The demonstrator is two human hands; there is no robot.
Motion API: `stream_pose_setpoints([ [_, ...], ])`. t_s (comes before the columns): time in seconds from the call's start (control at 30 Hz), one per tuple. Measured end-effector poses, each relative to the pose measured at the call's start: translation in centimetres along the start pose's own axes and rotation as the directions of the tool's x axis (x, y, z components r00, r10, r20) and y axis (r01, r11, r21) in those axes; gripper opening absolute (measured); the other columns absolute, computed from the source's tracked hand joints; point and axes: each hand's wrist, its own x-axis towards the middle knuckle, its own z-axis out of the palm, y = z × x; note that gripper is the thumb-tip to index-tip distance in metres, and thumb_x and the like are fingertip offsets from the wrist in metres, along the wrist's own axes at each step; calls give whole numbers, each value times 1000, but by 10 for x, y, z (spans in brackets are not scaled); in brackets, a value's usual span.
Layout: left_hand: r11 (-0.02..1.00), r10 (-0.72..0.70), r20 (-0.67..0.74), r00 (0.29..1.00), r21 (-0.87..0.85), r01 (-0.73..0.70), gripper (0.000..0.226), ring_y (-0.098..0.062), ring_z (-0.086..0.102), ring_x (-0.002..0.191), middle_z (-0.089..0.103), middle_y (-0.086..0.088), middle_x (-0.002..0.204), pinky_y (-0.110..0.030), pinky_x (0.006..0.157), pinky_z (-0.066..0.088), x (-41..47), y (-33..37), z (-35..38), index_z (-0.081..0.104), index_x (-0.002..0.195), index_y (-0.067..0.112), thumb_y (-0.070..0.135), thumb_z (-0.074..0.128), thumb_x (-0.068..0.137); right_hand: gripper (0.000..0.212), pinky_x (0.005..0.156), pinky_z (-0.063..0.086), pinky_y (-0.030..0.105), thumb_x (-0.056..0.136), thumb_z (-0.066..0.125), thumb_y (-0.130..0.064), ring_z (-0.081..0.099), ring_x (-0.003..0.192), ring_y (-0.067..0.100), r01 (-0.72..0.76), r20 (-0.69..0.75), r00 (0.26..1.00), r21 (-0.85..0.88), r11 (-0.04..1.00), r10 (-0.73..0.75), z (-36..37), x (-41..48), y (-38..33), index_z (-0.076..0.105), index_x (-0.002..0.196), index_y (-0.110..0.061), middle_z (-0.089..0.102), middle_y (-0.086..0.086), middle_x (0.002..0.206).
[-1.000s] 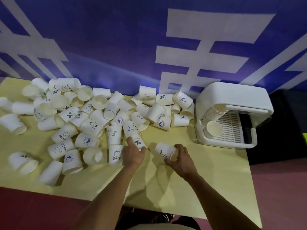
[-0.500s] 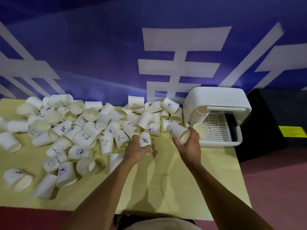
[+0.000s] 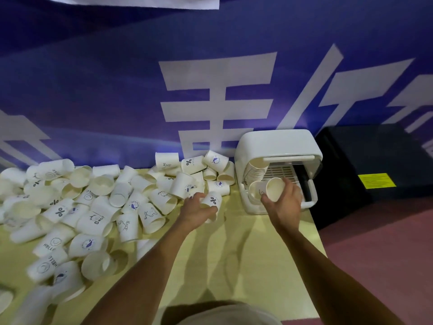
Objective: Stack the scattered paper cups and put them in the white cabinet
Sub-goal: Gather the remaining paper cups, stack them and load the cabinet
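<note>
Left hand (image 3: 199,211) grips a percent-mark cup (image 3: 212,202), fingers curled round its side. The cup is tilted, at the near right edge of the scattered paper cups (image 3: 105,202). Those cups cover the left and middle of the yellow tabletop (image 3: 246,259). Most lie on their sides, some mouth-down, many touching or overlapping. Prints read "%", "Hi", "HELLO". The near-left ones are blurred.

Right hand (image 3: 284,204) grips a second cup (image 3: 274,189) by its wall, mouth turned toward the camera, at the open front of the white cabinet (image 3: 278,144). The cabinet sits at the far right corner of the tabletop, against the blue wall banner (image 3: 117,90) with large white characters. Inside, along the cabinet's left wall, a nested stack (image 3: 254,171) lies on its side, mouth end toward the near side. The second cup is just right of the stack's front cup, maybe touching it; the overlap makes it hard to tell. A white slatted tray (image 3: 282,171) shows behind the right hand.

More loose cups are bunched just left of the cabinet. A black box (image 3: 375,156) with a yellow label (image 3: 376,180) stands right of the cabinet, off the tabletop. Reddish floor (image 3: 379,254) at near right.
</note>
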Motion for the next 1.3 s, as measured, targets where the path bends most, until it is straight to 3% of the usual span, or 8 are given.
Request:
stream_pose_setpoints([
  [0.13,1000,11,-2,1000,20,-11,76,-21,54,107,49,-9,132,-28,70,45,14,4,2,45,140,19,44,72,73,77,103,41,45,78,79,-29,45,123,36,52,83,995,-64,997,-47,6,11,-2,44,143,-7,49,17,136],
  [0.47,998,23,-24,999,57,-21,55,-23,59,104,55,-7,122,-34,78,54,37,9,5,49,127,19,38,72,81,66,99,42,42,83,73,-37,49,118,30,92,232,972,-184,979,-48,25,27,6,50,140,-12,53,10,135],
  [0.63,998,40,-10,999,54,-40,54,-23,57,109,55,-6,123,-36,84,54,42,11,8,50,127,19,38,72,82,58,101,40,42,85,71,-31,49,119,29,101,195,978,-165,981,-68,31,24,10,54,137,-12,58,8,129],
  [0.73,998,53,-3,999,22,-53,53,-21,55,112,55,-2,124,-36,89,51,42,15,10,50,127,23,41,70,82,46,95,45,41,83,74,-23,56,111,30,279,161,952,-106,954,-261,34,20,5,62,126,-10,65,8,120],
  [0.8,997,72,10,997,2,-72,51,-19,54,112,56,2,123,-34,86,48,41,18,12,50,126,25,42,70,82,46,90,49,41,79,77,-19,61,105,32,460,194,877,-81,884,-439,39,15,0,66,123,-10,68,8,117],
  [0.9,994,106,22,994,-29,-105,45,-16,56,107,60,4,119,-29,78,45,38,22,14,50,121,26,42,69,83,56,93,50,40,78,79,-25,61,109,27,562,286,793,-4,827,-538,48,4,-5,64,131,-14,67,2,127],
  [1.1,990,132,51,990,-65,-128,44,-18,57,108,62,3,117,-33,86,48,28,23,13,52,120,26,43,69,83,67,101,45,38,80,77,-37,54,119,21,542,353,775,53,839,-523,61,-14,-6,57,140,-18,61,-3,138],
  [1.3,977,195,14,981,-86,-193,44,-14,59,106,62,8,116,-30,83,48,23,20,8,55,119,29,51,69,84,64,94,49,39,78,81,-40,59,110,22,512,293,806,87,854,-514,62,-14,-12,62,133,-14,66,0,126],
])
